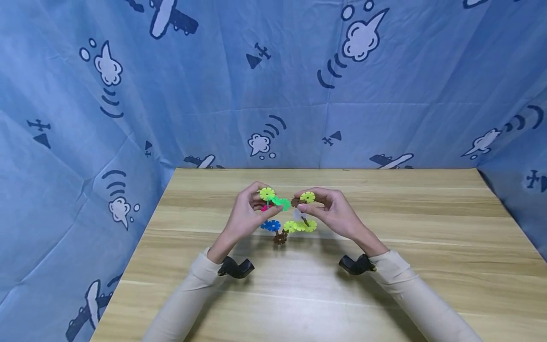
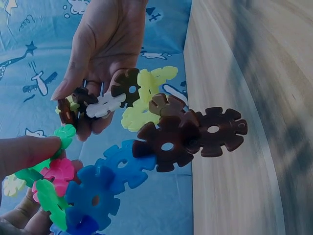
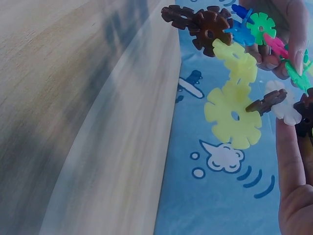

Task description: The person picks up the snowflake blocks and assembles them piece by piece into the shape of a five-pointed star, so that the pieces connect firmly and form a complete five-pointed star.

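A chain of notched plastic flower discs hangs between both hands, curving down like an almost closed ring. On one side my left hand [image 1: 245, 213] pinches the green discs [image 1: 284, 204], its thumb at the green end piece; a pink disc [image 2: 59, 172] and blue discs [image 1: 273, 225] follow below. Opposite, my right hand [image 1: 332, 209] pinches the brown disc [image 1: 296, 203] near a yellow disc [image 1: 307, 197]. A white disc [image 2: 105, 105] and several yellow discs [image 3: 234, 115] hang beneath its fingers. Brown discs [image 1: 280, 237] form the lowest part. The green and brown ends face each other closely.
Under the hands lies a wood-grain table [image 1: 290, 294], with the chain's shadow on it. A blue patterned curtain [image 1: 295, 85] stands behind the table's far edge and along the sides. Each wrist wears a black camera mount [image 1: 235, 267] over the cuff.
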`<state>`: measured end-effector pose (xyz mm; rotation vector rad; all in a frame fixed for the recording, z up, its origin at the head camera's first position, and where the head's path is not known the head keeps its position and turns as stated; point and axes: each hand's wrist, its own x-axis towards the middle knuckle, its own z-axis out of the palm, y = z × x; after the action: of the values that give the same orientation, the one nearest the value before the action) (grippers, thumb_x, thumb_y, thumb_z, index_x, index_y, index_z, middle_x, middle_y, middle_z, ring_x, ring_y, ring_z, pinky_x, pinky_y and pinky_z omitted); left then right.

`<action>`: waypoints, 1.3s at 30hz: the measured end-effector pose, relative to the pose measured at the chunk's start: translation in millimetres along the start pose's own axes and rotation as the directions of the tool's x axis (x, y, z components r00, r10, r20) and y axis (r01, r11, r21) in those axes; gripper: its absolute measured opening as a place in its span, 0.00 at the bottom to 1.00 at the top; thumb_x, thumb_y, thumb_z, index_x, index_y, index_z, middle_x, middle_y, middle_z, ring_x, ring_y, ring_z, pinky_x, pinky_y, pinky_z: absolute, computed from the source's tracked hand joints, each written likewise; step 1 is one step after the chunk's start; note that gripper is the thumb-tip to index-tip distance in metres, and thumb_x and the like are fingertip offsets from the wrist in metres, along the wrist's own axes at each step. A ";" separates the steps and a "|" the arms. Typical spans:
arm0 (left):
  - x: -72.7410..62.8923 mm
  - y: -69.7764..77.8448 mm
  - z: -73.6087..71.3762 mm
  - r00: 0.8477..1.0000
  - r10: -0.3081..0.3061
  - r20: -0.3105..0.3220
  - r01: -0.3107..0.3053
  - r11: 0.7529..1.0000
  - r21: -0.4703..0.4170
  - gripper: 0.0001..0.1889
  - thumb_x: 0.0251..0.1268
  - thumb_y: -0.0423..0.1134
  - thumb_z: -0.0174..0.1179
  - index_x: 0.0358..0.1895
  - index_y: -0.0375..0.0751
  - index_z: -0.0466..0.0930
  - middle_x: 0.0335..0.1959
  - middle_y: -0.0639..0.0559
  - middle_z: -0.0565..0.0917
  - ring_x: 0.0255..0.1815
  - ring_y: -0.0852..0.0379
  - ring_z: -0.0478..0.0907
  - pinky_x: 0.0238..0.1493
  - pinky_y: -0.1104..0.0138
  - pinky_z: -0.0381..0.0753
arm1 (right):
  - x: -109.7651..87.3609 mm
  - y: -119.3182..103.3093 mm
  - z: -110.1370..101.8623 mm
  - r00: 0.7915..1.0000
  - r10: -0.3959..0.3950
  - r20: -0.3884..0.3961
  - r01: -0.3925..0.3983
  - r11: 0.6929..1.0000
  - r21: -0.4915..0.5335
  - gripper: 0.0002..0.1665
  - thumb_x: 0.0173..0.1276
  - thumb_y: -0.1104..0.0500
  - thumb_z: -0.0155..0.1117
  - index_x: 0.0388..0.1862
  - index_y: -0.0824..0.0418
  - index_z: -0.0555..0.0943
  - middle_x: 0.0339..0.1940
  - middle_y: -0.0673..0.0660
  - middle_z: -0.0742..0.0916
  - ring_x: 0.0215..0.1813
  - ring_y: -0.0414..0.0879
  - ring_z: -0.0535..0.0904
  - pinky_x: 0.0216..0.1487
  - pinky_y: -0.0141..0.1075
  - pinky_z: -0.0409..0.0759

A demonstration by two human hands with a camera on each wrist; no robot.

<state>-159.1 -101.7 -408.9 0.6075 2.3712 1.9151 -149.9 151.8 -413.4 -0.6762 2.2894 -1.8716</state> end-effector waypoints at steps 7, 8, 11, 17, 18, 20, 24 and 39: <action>0.1 0.1 3.6 1.000 -0.003 0.003 0.003 1.000 -0.017 0.20 0.59 0.31 0.75 0.52 0.38 0.77 0.41 0.38 0.91 0.35 0.58 0.89 0.40 0.66 0.90 | 0.1 0.5 0.3 1.000 0.018 -0.005 -0.018 1.000 0.016 0.17 0.74 0.57 0.69 0.60 0.59 0.85 0.59 0.60 0.89 0.58 0.43 0.89 0.57 0.35 0.89; 0.2 0.0 4.0 1.000 -0.004 0.003 0.004 1.000 -0.017 0.21 0.59 0.31 0.75 0.52 0.38 0.77 0.41 0.38 0.91 0.35 0.58 0.89 0.40 0.66 0.91 | -0.1 0.5 0.3 1.000 0.018 -0.008 -0.018 1.000 0.016 0.17 0.74 0.58 0.69 0.60 0.59 0.85 0.59 0.60 0.89 0.58 0.43 0.89 0.57 0.35 0.89; 1.1 -0.2 5.3 1.000 -0.004 0.001 0.004 1.000 -0.024 0.21 0.59 0.31 0.75 0.53 0.36 0.77 0.41 0.38 0.91 0.35 0.56 0.90 0.39 0.65 0.91 | -0.9 0.3 0.2 1.000 0.016 -0.020 -0.015 1.000 0.012 0.19 0.74 0.58 0.69 0.61 0.61 0.85 0.59 0.61 0.90 0.57 0.42 0.89 0.57 0.35 0.89; 2.4 1.5 7.8 1.000 0.006 -0.006 -0.007 0.999 -0.035 0.22 0.60 0.32 0.75 0.54 0.34 0.76 0.39 0.37 0.90 0.34 0.56 0.89 0.38 0.66 0.90 | -1.8 -1.0 0.4 0.999 0.003 -0.046 -0.003 1.000 -0.001 0.20 0.74 0.59 0.69 0.61 0.64 0.84 0.58 0.61 0.90 0.56 0.42 0.90 0.57 0.34 0.89; 2.5 2.0 8.2 1.000 0.007 -0.009 -0.008 0.999 -0.034 0.22 0.60 0.31 0.75 0.54 0.35 0.76 0.39 0.37 0.90 0.34 0.56 0.89 0.38 0.66 0.90 | -1.8 -1.3 0.4 0.999 0.000 -0.049 0.000 1.000 -0.004 0.20 0.74 0.60 0.69 0.61 0.65 0.84 0.58 0.61 0.90 0.55 0.42 0.90 0.57 0.34 0.89; 3.2 2.3 9.2 1.000 0.014 -0.012 -0.014 0.999 -0.033 0.22 0.60 0.31 0.75 0.54 0.35 0.76 0.38 0.37 0.90 0.33 0.57 0.89 0.37 0.66 0.90 | -2.0 -2.0 0.2 0.998 -0.004 -0.056 0.003 1.000 -0.006 0.19 0.74 0.60 0.69 0.61 0.65 0.84 0.58 0.61 0.90 0.55 0.41 0.90 0.56 0.34 0.89; 4.5 4.3 10.9 1.000 0.021 -0.017 -0.022 1.000 -0.019 0.22 0.59 0.31 0.75 0.53 0.35 0.76 0.37 0.37 0.90 0.33 0.57 0.89 0.37 0.65 0.90 | -2.4 -3.7 0.2 0.998 -0.002 -0.070 0.003 1.000 0.011 0.20 0.74 0.60 0.70 0.61 0.66 0.84 0.57 0.62 0.91 0.54 0.40 0.90 0.57 0.34 0.89; 9.7 7.9 10.7 1.000 0.006 -0.013 -0.007 1.000 -0.018 0.21 0.57 0.28 0.76 0.51 0.38 0.77 0.36 0.37 0.91 0.35 0.47 0.91 0.39 0.60 0.93 | -0.4 -3.6 3.1 0.996 -0.012 -0.094 0.014 1.000 0.022 0.19 0.74 0.59 0.70 0.60 0.64 0.85 0.57 0.63 0.91 0.55 0.42 0.90 0.54 0.34 0.90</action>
<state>-163.0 -87.3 -401.9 0.6045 2.3591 1.9470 -147.5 148.7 -410.7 -0.6141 2.3211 -1.9720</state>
